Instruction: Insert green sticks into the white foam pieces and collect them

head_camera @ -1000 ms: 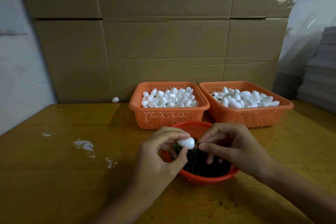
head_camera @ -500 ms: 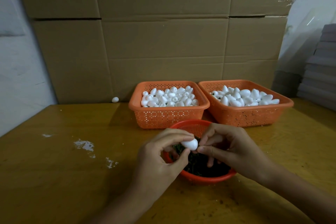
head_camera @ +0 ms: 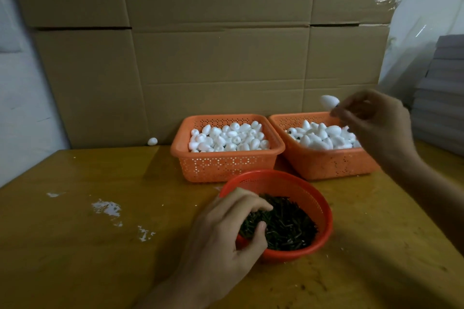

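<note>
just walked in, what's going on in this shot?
A person is working with foam pieces by hand. The right hand pinches one white foam piece in the air above the right orange basket, which holds many more. Whether a stick is in it cannot be seen. The left hand is in the round red bowl, fingers curled onto the green sticks; no grip is confirmed. The left orange basket also holds foam pieces.

No readable txt, no labels or nos., cardboard boxes [head_camera: 218, 57] plain, orange baskets [head_camera: 226, 165] unmarked
</note>
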Available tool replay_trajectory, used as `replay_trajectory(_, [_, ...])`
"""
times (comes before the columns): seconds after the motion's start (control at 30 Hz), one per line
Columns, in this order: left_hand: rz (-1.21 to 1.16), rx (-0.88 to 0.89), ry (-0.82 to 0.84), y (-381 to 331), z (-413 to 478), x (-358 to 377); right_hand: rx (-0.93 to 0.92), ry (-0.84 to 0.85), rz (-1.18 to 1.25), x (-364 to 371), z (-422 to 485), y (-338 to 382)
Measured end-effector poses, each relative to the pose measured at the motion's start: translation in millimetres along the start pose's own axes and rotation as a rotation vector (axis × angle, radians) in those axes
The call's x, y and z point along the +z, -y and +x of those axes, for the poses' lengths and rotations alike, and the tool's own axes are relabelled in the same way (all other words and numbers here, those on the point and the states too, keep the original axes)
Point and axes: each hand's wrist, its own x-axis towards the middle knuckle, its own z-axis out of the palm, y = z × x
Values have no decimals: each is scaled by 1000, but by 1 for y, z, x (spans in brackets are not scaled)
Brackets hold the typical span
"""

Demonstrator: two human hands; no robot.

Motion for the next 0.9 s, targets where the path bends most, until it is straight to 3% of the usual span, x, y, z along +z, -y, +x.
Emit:
replay_trajectory(0.07, [2,-6,-3,1,0,2,5,-28,-230,5,26,-23])
replay_trajectory(0.2, [46,21,6,1,1,1,88,276,-512,20,51,-46])
replay_trajectory(0.3, [106,46,29,0,3,3,14,289,-647,20,43,-29])
replay_trajectory(0.37, [120,46,49,0,3,4,-120,242,-564,19,17,0])
replay_trajectory(0.43, [117,43,64,-1,3,5,-277,309,-408,19,-25,35])
replay_trajectory(0.53, [114,18,85,-1,3,4,-397,650,-410,27,-83,72])
replay_trajectory(0.63, [134,3,107,-3,4,3,-303,947,-420,33,-110,72])
replay_trajectory(0.9, [147,-34,151,-6,8,5,-287,950,-392,33,-114,65])
